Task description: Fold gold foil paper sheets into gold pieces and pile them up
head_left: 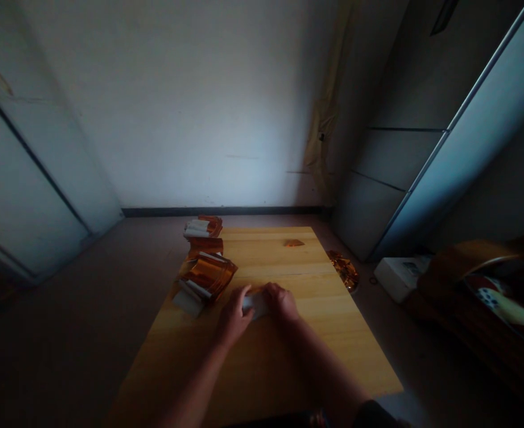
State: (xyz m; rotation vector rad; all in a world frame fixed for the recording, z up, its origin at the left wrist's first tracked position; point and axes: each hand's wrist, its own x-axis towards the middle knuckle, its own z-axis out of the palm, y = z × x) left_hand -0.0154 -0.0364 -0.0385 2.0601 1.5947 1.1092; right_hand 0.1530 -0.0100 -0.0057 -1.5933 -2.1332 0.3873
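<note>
Between my two hands, over the middle of the wooden table [333, 333], is a small sheet [258, 305], white on the side facing me with a thin orange strip at its far edge. My left hand [237, 312] grips its left side, thumb on the near face. The fingers of my right hand [282, 300] are bent closed over its right end and hide that part. To the left of my hands lies a stack of shiny copper-orange sheets [212, 274] with white backs, some curled. A loose white piece [188, 302] sits by the stack's near corner.
More copper-orange sheets [205, 242] and a curled bundle [203, 226] lie at the table's far left. A small orange scrap [294, 243] rests at the far right. Crumpled orange foil [344, 270] is on the floor right of the table, near a white box [399, 276].
</note>
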